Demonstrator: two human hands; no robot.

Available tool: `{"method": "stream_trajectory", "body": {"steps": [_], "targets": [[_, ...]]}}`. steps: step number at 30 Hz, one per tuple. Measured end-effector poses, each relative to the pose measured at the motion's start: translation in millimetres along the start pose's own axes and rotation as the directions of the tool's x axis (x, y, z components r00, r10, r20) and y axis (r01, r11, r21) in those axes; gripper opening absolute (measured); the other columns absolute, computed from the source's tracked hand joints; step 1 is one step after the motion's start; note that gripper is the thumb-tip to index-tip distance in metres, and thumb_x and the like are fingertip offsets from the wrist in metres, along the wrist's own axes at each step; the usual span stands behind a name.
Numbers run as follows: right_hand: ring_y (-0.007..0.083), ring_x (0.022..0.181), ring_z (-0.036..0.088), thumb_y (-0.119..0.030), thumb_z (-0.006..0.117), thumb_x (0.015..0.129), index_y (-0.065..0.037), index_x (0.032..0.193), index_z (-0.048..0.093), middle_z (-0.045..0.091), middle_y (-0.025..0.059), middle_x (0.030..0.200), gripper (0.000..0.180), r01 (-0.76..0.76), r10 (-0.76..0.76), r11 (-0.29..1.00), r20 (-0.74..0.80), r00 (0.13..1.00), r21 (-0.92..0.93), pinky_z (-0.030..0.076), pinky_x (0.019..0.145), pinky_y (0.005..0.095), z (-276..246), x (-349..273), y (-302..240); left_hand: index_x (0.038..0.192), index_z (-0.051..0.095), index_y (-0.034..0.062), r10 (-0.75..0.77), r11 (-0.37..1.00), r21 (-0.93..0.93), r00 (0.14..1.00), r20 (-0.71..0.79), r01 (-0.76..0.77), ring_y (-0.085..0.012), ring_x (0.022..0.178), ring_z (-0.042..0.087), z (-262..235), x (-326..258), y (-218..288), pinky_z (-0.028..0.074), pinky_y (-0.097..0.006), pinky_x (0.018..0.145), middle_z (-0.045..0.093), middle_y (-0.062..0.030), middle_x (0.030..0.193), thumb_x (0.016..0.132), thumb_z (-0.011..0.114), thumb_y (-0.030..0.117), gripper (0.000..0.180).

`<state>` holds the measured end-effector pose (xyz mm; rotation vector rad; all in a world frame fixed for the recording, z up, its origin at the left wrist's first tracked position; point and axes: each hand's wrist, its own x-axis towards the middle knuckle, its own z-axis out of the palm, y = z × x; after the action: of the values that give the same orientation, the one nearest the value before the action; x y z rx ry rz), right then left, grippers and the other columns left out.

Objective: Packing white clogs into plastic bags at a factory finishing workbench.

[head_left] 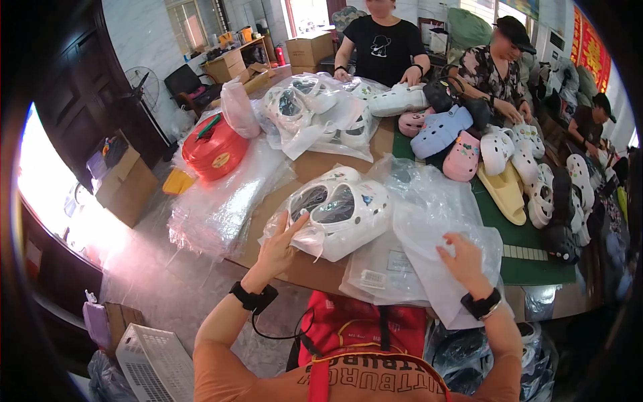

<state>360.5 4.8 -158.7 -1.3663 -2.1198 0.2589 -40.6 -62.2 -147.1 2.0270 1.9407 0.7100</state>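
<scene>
Bagging white clogs at a crowded packing table

The left hand (278,246) is pressing with spread fingers on the corner of the clear bag holding a pair of white clogs (338,209), seemingly pinning it flat on the cardboard-covered table (315,271). The right hand (462,260), open and grasping nothing, is resting on a stack of empty plastic bags (418,258) just beside the pair. Loose bags, a red round case (213,149) and more bagged clogs are crowding the left; unbagged clogs (509,154) and seated co-workers are filling the right.
</scene>
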Motion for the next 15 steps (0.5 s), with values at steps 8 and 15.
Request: {"method": "stream_trajectory", "body": {"steps": [8,15], "targets": [[0.0323,0.079,0.059,-0.030,0.062,0.077,-0.007,0.101,0.055,0.051,0.0113,0.103,0.033,-0.130,0.129,0.991,0.277,0.952,-0.016,0.047,0.070,0.0418,40,-25,28,0.126,0.047,0.0033,-0.113,0.725,-0.688,0.991,-0.069,0.035,-0.0284,0.133,0.024,-2,21,-18,0.034,-0.034,0.099,0.018,-0.0203,0.145,0.085,0.042,0.006,0.041],[0.0320,0.105,0.050,-0.041,0.065,0.074,-0.008,0.121,0.046,0.042,0.0165,0.117,0.060,-0.160,0.071,0.982,0.589,0.805,0.100,0.042,0.086,0.0334,19,-9,41,0.133,0.035,0.0014,-0.159,0.763,-0.636,0.987,-0.012,0.115,-0.0110,0.078,0.059,-29,54,-16,0.047,-0.026,0.057,0.057,-0.0103,0.107,0.090,0.047,0.014,0.047]]}}
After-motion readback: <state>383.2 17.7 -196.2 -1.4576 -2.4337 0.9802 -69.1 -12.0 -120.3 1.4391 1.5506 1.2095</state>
